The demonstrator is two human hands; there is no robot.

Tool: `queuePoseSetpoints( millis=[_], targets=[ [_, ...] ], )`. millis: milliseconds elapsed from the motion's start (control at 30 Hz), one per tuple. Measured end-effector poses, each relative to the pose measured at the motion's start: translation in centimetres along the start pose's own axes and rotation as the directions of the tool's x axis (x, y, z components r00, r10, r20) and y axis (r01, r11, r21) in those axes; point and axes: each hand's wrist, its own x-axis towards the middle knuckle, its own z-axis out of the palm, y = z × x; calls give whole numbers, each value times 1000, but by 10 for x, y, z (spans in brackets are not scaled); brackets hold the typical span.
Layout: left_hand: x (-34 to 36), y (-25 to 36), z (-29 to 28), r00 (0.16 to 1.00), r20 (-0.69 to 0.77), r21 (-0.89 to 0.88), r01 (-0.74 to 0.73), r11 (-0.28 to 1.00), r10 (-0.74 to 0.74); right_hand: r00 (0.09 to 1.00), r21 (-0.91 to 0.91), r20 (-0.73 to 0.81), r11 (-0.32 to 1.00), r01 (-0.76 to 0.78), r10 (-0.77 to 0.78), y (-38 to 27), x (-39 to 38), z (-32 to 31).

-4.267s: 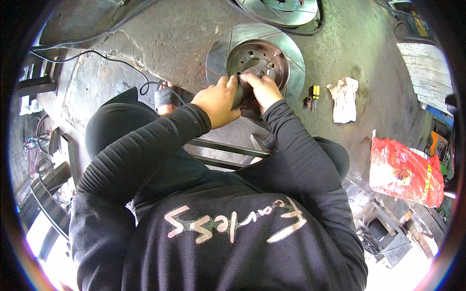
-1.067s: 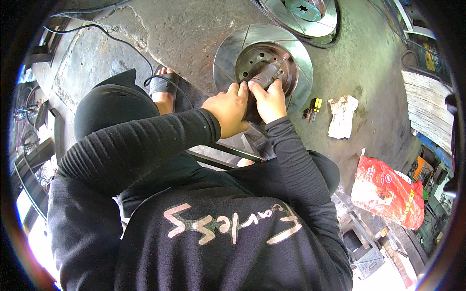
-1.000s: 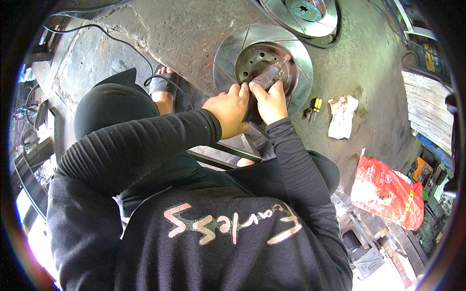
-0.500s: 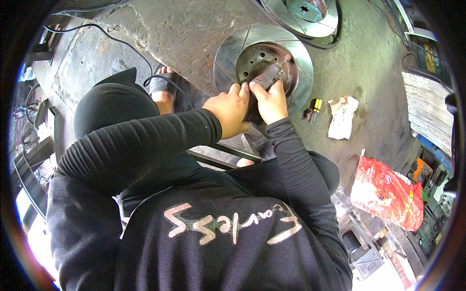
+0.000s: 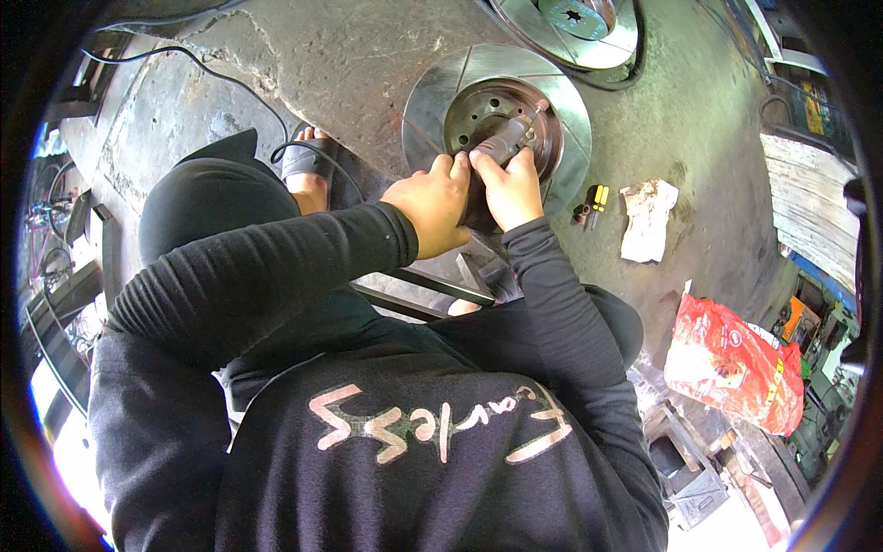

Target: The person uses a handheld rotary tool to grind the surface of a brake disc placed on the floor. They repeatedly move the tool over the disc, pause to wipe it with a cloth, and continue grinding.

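L hand [image 5: 429, 204] & R hand [image 5: 511, 190] clamped on grey power tool [image 5: 502, 145] over disc [image 5: 430, 106], upper ctr, hiding its rear. 2nd disc [image 5: 602, 51] up top, rag [image 5: 648, 221] mid R, red bag [image 5: 734, 368] lower R.

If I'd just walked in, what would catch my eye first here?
Probably the big shiny metal disc at upper centre, where the left hand and right hand grip a grey handheld tool angled over its recessed middle. Next, perhaps, the bright red bag at the right, then a second disc partly cut off at the top.
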Motion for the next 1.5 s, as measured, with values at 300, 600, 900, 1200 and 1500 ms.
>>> queuePoseSetpoints(
  millis=[300,600,900,1200,1500],
  targets=[
    [1,0,-2,1000,-5,10,21,1000,-21,999,37,-9,999,32,-31,2,4,4],
    [0,0,-1,1000,3,2,-4,1000,4,1000,56,-18,998,13,-12,9,1,4],
    [3,-2,-5,1000,13,1,17,1000,-17,1000,54,1,999,6,-6,-1,6,4],
    [2,1,-2,1000,-16,-2,-3,1000,3,1000,97,-7,995,31,-31,5,3,2],
    [0,0,-3,1000,9,-6,-3,1000,3,1000,56,-18,998,-1,2,11,3,4]
  ],
)
